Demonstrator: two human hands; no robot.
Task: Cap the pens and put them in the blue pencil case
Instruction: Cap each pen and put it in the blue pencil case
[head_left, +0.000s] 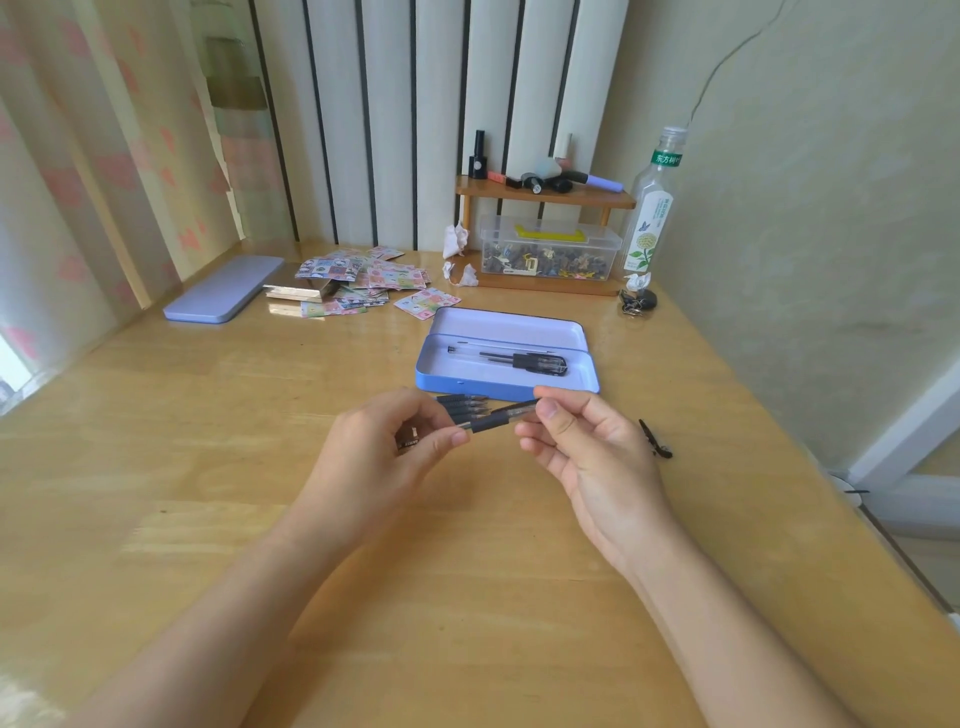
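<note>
The open blue pencil case lies on the wooden table with capped black pens inside it. Just in front of it, my right hand pinches the clear barrel of an uncapped pen, its dark grip and tip pointing left. My left hand is closed around a small dark pen cap, right at the pen's tip. Several more uncapped pens lie on the table behind my hands, partly hidden by them. A black pen cap rests to the right.
The case's lid lies at the far left beside a pile of sticker cards. A wooden shelf with a clear box, a bottle and keys stand at the back right. A wall runs along the right.
</note>
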